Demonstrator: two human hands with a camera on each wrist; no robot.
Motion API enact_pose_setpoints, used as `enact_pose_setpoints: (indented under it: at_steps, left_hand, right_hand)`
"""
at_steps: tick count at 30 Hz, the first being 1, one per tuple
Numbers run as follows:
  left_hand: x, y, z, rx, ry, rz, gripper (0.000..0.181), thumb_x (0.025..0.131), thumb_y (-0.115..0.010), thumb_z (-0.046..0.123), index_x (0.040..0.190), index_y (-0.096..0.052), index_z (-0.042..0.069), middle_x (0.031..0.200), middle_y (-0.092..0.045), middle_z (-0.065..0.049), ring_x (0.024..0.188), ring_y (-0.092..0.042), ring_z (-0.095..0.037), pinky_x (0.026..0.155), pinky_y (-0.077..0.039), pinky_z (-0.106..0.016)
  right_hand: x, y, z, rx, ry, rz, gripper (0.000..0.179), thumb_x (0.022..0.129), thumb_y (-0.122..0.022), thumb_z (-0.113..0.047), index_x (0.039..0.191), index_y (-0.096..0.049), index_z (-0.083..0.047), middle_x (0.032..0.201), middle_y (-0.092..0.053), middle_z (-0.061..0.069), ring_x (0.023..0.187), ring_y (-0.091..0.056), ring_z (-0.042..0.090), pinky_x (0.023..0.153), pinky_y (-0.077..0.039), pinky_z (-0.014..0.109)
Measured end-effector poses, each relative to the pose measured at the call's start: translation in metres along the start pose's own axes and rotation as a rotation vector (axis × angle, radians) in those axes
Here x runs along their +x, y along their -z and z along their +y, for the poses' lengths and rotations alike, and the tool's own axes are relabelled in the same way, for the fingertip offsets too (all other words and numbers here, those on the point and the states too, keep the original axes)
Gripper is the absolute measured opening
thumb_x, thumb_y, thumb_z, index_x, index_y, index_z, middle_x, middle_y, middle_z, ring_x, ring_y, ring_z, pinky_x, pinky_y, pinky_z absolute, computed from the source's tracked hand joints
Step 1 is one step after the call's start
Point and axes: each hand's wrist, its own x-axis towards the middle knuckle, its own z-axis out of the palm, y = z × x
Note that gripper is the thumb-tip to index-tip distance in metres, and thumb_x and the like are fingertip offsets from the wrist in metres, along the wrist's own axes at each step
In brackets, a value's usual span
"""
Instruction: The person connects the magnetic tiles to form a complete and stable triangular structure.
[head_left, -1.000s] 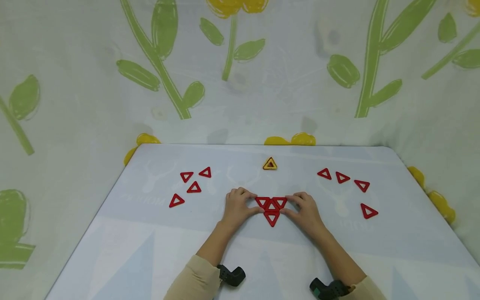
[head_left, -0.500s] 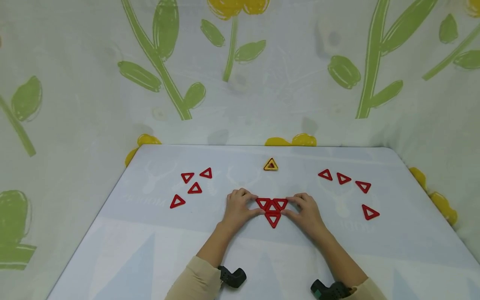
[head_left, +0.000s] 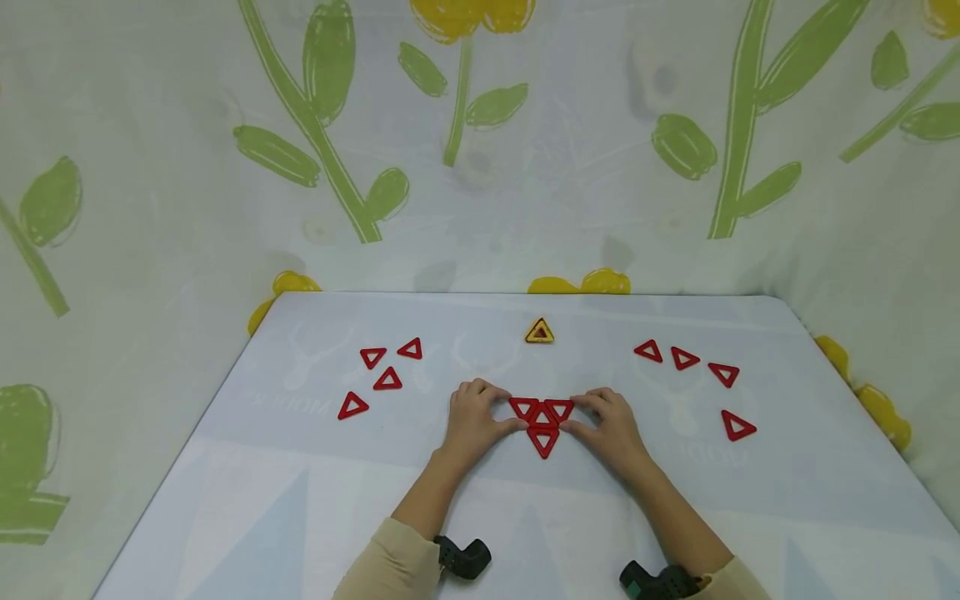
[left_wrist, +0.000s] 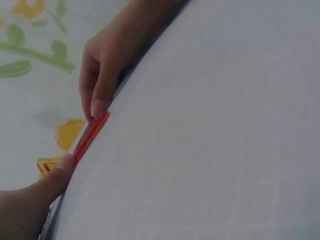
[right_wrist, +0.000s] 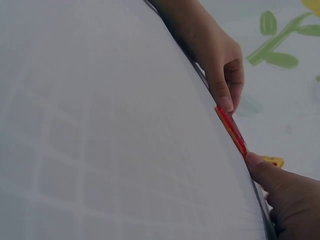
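In the head view, red hollow triangle pieces lie joined mid-table: a left one (head_left: 524,401), a right one (head_left: 559,402), a middle one between them, and a lower one (head_left: 543,431) pointing toward me. My left hand (head_left: 471,419) grips the left triangle's outer side, index fingertip at its top corner and thumb near its lower tip. Mirroring this, my right hand (head_left: 612,427) grips the right triangle, with index finger above and thumb below. Both wrist views show the red pieces edge-on, one thumb at each end of the red strip (left_wrist: 91,135).
Several loose red triangles (head_left: 353,414) lie to the left on the table (head_left: 450,533), and several more (head_left: 738,433) to the right. Near the far edge sits a yellow triangle piece (head_left: 539,338) with a dark centre. Behind the table hangs a leaf-patterned cloth (head_left: 570,192).
Nothing among the pieces or hands visibly changes; the whole head view only shifts slightly.
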Motion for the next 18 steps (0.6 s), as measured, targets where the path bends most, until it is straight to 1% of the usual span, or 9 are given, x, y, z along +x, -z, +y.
enact_pose_setpoints:
  at_steps: [4, 8, 12, 18]
  left_hand:
    - [0.0009, -0.0019, -0.0005, -0.007, 0.034, -0.010, 0.044, 0.066, -0.084, 0.039, 0.099, -0.068, 0.015, 0.095, -0.058, -0.002, 0.094, -0.050, -0.020, 0.083, -0.038, -0.038]
    - [0.0020, -0.0022, -0.0003, -0.044, 0.082, -0.048, 0.046, 0.067, -0.084, 0.038, 0.102, -0.066, 0.015, 0.098, -0.058, -0.002, 0.097, -0.050, -0.020, 0.088, -0.036, -0.040]
    - [0.0033, 0.0000, 0.0006, -0.115, 0.110, -0.066, 0.041, 0.069, -0.083, 0.034, 0.102, -0.066, 0.016, 0.099, -0.060, 0.000, 0.098, -0.051, -0.019, 0.091, -0.033, -0.042]
    - [0.0056, 0.0037, 0.0022, -0.243, 0.124, -0.065, 0.031, 0.073, -0.081, 0.023, 0.099, -0.067, 0.015, 0.091, -0.066, 0.003, 0.092, -0.057, -0.016, 0.097, -0.029, -0.045]
  right_hand:
    - [0.0002, -0.0006, 0.0003, 0.008, -0.009, -0.001, 0.045, 0.074, -0.081, -0.025, 0.113, -0.067, -0.009, 0.107, -0.059, 0.008, 0.100, -0.052, 0.023, 0.081, -0.049, 0.041]
    - [0.0005, -0.0007, -0.0001, 0.035, -0.023, -0.006, 0.046, 0.074, -0.081, -0.024, 0.115, -0.066, -0.009, 0.110, -0.062, 0.007, 0.101, -0.054, 0.022, 0.082, -0.049, 0.040]
    - [0.0008, -0.0002, -0.0013, 0.074, -0.048, -0.015, 0.048, 0.075, -0.081, -0.023, 0.118, -0.064, -0.009, 0.110, -0.065, 0.005, 0.097, -0.055, 0.019, 0.080, -0.050, 0.036]
    - [0.0007, 0.0027, -0.0041, 0.167, -0.074, -0.040, 0.047, 0.078, -0.078, -0.019, 0.121, -0.062, -0.010, 0.100, -0.070, 0.002, 0.084, -0.055, 0.016, 0.072, -0.048, 0.025]
